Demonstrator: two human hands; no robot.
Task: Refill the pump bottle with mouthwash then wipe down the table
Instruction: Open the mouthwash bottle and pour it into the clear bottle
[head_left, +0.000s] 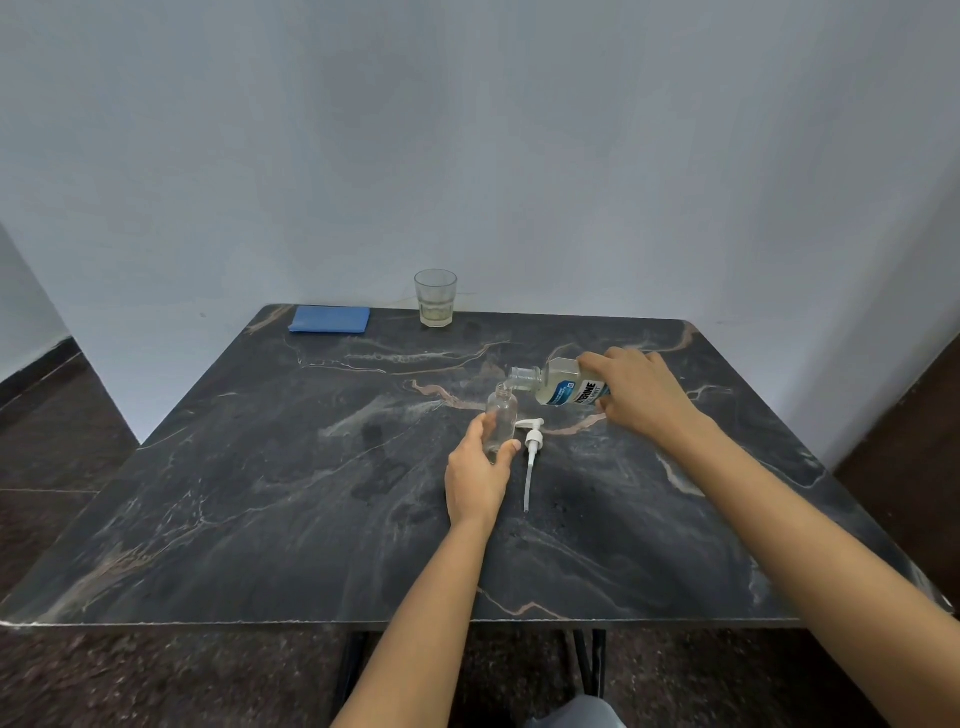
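Right hand (640, 396) gripped mouthwash bottle (562, 385), tipped leftward, long axis near level, mouth just above upright pump bottle (502, 417); left hand (475, 479) gripped its base.

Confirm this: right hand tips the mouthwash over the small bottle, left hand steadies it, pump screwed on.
Wrong on the pump: the head view shows it off, lying on the table beside the small bottle. The rest holds.

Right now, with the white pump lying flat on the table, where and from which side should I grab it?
Pinch the pump at its thick collar, coming from above and the right. It lies flat with the thin dip tube trailing toward you, and the left hand holding the clear bottle crowds its left side.
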